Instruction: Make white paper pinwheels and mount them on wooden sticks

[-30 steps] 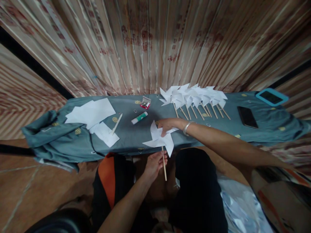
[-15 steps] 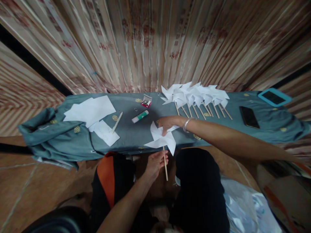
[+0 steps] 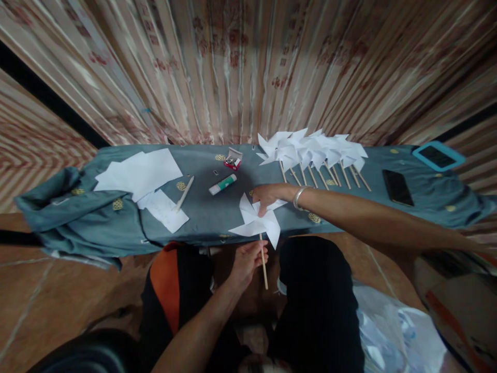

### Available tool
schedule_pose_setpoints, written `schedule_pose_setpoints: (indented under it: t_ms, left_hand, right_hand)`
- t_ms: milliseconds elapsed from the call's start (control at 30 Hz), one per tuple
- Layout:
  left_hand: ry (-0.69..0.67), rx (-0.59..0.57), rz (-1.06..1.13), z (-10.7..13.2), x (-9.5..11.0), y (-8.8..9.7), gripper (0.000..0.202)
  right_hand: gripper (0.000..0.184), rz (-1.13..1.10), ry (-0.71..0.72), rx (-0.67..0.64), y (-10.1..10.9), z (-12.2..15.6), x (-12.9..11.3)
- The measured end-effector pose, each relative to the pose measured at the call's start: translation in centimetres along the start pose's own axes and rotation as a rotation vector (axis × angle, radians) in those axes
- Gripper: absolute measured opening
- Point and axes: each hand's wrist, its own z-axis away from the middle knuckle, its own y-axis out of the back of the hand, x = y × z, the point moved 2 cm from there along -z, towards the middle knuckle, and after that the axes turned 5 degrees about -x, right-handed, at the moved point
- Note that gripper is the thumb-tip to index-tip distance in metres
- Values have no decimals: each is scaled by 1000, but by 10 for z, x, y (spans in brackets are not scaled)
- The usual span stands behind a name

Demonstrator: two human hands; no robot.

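Note:
A white paper pinwheel (image 3: 256, 223) lies at the front edge of a narrow bench covered by a blue-grey cloth (image 3: 209, 212). Its wooden stick (image 3: 264, 264) hangs off the edge toward my lap. My left hand (image 3: 246, 261) is closed on that stick just below the paper. My right hand (image 3: 266, 197), with a silver bangle at the wrist, presses its fingertips down on the pinwheel's centre.
A row of several finished pinwheels (image 3: 310, 153) lies at the back right. A glue stick (image 3: 222, 184), a small red box (image 3: 232, 159), a white pen (image 3: 184, 194) and loose white sheets (image 3: 140, 173) lie to the left. A black phone (image 3: 396, 187) and a blue-framed tablet (image 3: 438, 155) sit at the right.
Both hands stay in place on the pinwheel and its stick. Only the view has shifted slightly.

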Motion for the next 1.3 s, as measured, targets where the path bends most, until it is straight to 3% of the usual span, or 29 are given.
schedule_pose_setpoints:
  t_ms: [267, 1300]
  left_hand:
    - [-14, -18, 9, -1, -2, 0, 48]
    - [-16, -17, -26, -1, 3, 0, 46]
  right_hand:
    - [56, 6, -8, -8, 0, 2, -2]
    - [40, 57, -53, 20, 3, 14, -12]
